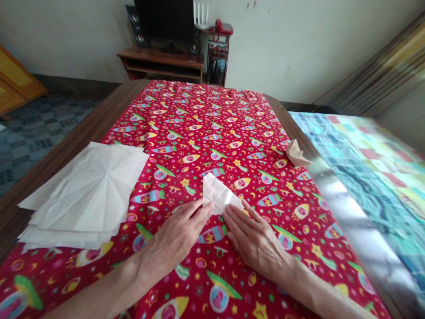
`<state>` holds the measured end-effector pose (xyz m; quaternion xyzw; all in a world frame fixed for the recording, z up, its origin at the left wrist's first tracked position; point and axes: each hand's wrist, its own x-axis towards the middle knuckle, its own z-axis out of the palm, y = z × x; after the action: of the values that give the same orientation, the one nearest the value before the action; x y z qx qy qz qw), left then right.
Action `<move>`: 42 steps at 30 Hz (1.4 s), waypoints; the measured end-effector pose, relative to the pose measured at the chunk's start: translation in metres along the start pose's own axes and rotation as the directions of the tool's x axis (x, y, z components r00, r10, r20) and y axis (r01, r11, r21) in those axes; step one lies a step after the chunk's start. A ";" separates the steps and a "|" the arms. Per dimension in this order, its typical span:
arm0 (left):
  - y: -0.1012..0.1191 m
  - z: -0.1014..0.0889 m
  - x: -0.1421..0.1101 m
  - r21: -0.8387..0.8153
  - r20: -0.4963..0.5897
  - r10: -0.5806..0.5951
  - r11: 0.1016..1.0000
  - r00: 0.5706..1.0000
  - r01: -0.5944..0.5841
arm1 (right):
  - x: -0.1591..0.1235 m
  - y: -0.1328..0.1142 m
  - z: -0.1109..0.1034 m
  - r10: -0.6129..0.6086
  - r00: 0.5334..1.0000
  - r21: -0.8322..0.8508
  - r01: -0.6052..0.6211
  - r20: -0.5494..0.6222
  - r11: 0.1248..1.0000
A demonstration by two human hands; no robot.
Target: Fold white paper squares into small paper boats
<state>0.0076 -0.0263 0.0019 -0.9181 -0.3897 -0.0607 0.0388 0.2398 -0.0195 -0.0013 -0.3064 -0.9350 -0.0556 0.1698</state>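
A small piece of white folded paper [217, 190] lies on the red patterned cloth in front of me, with crease lines across it and a pointed top at the left. My left hand [186, 223] holds its lower left edge, fingertips pressed together on the paper. On the lower right edge, my right hand [250, 232] keeps the paper down with its fingers, covering part of that corner. To the left is a loose stack of creased white paper sheets [89, 190]. A folded cream paper shape [296, 153] stands near the table's right edge.
The red cloth [199, 146] covers a table with a dark wooden rim [99, 113]. Against the far wall stand a screen [166, 22], speakers [135, 26] and a red telephone [224, 28]. A bed with a patchwork cover [372, 168] lies to the right.
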 end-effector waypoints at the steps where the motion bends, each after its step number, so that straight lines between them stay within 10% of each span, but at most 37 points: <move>1: 0.000 0.000 0.000 0.006 0.002 -0.001 1.000 1.000 0.001 | 0.005 -0.001 0.001 -0.008 1.000 0.005 0.008 -0.005 1.000; 12: -0.013 -0.006 -0.006 -0.159 -0.073 0.070 0.984 0.995 -0.081 | -0.005 0.012 0.002 0.076 0.991 0.052 -0.070 -0.112 0.996; 26: -0.063 0.009 0.074 -0.378 -0.064 -0.009 0.926 0.998 -0.016 | 0.012 0.025 0.009 0.496 0.867 0.032 -0.495 -0.039 0.868; 42: -0.074 0.014 0.084 -0.345 -0.062 0.063 0.935 0.996 -0.081 | 0.016 0.018 0.002 0.474 0.880 0.245 -0.453 -0.028 0.857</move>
<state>0.0130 0.0863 0.0019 -0.9224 -0.3379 -0.1499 -0.1118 0.2380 0.0041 0.0019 -0.4977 -0.8253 0.0830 0.2534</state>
